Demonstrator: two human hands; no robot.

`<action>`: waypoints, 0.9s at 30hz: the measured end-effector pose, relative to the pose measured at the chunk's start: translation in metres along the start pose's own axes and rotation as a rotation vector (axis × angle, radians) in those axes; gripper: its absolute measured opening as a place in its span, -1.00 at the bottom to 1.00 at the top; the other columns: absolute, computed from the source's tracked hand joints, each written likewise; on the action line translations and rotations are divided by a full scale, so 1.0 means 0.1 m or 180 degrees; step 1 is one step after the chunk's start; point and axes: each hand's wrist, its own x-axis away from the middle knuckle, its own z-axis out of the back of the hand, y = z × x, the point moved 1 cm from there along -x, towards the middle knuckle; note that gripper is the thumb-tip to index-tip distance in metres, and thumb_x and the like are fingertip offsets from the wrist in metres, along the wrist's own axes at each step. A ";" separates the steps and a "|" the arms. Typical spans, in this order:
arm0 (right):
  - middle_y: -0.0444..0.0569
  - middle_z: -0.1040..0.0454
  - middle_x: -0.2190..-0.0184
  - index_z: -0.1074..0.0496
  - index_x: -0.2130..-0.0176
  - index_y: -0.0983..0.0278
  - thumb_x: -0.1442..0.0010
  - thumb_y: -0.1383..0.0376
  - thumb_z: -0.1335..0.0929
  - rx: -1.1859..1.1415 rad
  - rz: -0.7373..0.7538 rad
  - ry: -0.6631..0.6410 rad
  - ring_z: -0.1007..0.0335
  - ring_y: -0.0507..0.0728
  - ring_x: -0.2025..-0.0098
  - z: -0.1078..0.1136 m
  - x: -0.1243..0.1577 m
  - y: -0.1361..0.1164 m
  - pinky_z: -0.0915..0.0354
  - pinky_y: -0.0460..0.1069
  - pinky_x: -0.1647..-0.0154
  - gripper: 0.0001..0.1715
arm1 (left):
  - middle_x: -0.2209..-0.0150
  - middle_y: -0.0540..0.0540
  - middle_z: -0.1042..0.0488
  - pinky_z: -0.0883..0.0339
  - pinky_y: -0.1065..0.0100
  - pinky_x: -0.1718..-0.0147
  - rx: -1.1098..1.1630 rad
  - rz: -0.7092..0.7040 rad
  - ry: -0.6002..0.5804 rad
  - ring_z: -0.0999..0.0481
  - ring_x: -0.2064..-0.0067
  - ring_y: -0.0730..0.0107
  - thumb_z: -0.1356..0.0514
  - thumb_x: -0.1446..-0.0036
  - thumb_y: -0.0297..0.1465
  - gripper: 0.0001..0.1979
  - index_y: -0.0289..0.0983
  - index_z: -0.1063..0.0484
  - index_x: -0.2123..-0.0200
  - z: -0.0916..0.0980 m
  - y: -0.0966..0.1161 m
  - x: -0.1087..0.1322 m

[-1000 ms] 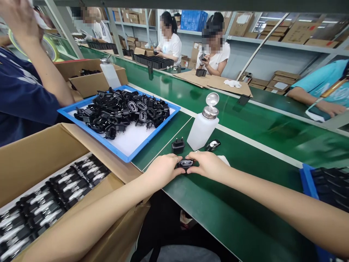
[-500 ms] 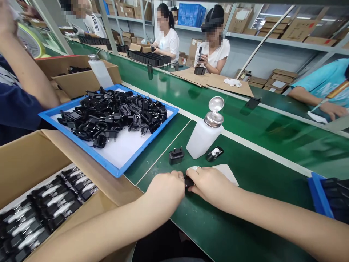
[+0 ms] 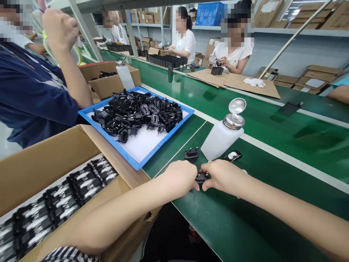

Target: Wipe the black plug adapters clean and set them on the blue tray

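Between my two hands is a black plug adapter with metal pins, low over the green bench. My left hand is closed on its left end, and my right hand grips its right end. A white cloth piece shows partly behind the right wrist. Just beyond my hands a second black plug adapter lies with its two pins up. A white dispenser bottle with its metal lid flipped up stands behind it. Beside the bottle rests a small black part with a white patch.
A blue tray heaped with black plug parts sits to the left. Nearer, an open cardboard box holds rows of packed adapters. A co-worker in a dark blue sleeve is at far left. Beyond runs a green conveyor with people behind it.
The view has swung left. The adapter between my hands now shows more of its body and pins. The co-worker at left has an arm raised; the person opposite has lowered their hands.
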 end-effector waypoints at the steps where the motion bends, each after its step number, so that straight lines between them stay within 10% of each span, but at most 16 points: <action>1: -0.10 -0.32 0.63 -0.34 0.52 0.26 0.20 0.22 -0.36 0.0027 -0.0009 -0.0045 -0.26 0.09 0.56 0.01 -0.01 -0.01 0.00 -0.11 0.68 -0.82 | 0.61 -0.09 -0.33 -0.17 0.42 0.60 0.0008 0.0002 -0.0042 -0.38 0.49 0.25 -0.14 0.13 -0.27 -0.78 -0.34 -0.37 0.57 0.01 0.01 -0.01; 9: -0.08 -0.22 0.62 -0.37 0.61 0.29 0.30 0.23 -0.42 0.0051 0.0348 0.0514 -0.21 0.08 0.49 0.00 -0.02 0.01 -0.08 -0.10 0.58 -0.80 | 0.61 -0.08 -0.33 -0.17 0.42 0.61 0.0127 -0.0294 0.0102 -0.38 0.53 0.29 -0.13 0.11 -0.36 -0.84 -0.33 -0.35 0.60 -0.07 -0.05 -0.05; 18: -0.03 -0.34 0.50 -0.33 0.36 0.29 0.11 0.06 -0.28 0.0229 0.0105 0.0082 -0.28 0.12 0.46 -0.01 0.08 0.06 -0.07 -0.09 0.62 -0.62 | 0.51 -0.12 -0.39 -0.19 0.42 0.55 -0.0037 -0.0047 0.0350 -0.39 0.45 0.27 -0.08 0.07 -0.28 -0.79 -0.33 -0.37 0.47 -0.07 0.00 0.05; 24: 0.09 -0.35 0.36 -0.29 0.26 0.32 0.06 0.22 -0.24 0.0853 -0.1246 -0.0033 -0.30 0.22 0.39 0.22 0.34 0.58 -0.09 -0.06 0.64 -0.67 | 0.51 -0.11 -0.36 -0.16 0.42 0.58 -0.0098 0.0282 0.1026 -0.36 0.48 0.32 -0.02 0.08 -0.32 -0.80 -0.33 -0.32 0.51 -0.16 -0.30 0.04; 27: 0.10 -0.30 0.23 -0.10 0.06 0.31 0.09 0.27 -0.27 0.0279 -0.1119 0.0202 -0.29 0.16 0.32 0.17 0.31 0.90 -0.15 -0.07 0.56 -0.44 | 0.48 -0.11 -0.36 -0.18 0.42 0.56 -0.0101 0.0542 0.1215 -0.36 0.45 0.32 0.03 0.06 -0.34 -0.79 -0.34 -0.31 0.47 -0.18 -0.36 0.06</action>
